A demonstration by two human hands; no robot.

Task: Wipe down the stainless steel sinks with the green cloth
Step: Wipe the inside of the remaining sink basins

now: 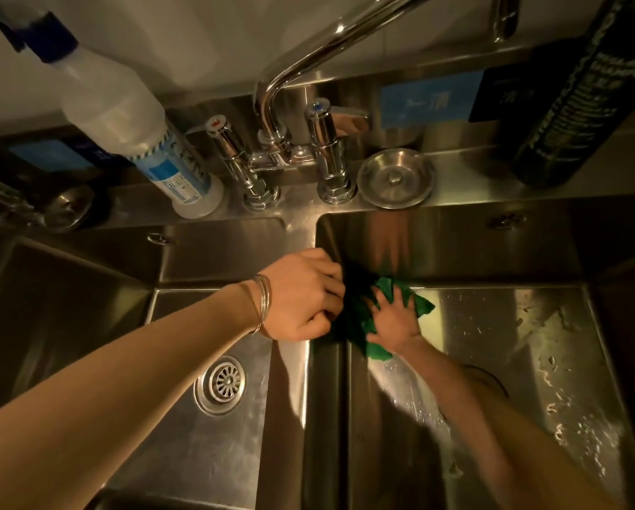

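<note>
Green cloth [389,307] lies in the right sink [529,325] under right hand [393,318].

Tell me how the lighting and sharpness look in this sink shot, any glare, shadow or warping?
Head view: dim, warm light; glare on the faucet; dark shadow where the green cloth meets the left hand; wide-angle bending tilts the spray bottle; the right hand stays fairly sharp.

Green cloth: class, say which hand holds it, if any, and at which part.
The right hand presses flat on the green cloth, at its middle. The left hand grips the divider's edge, not clearly the cloth.
</note>
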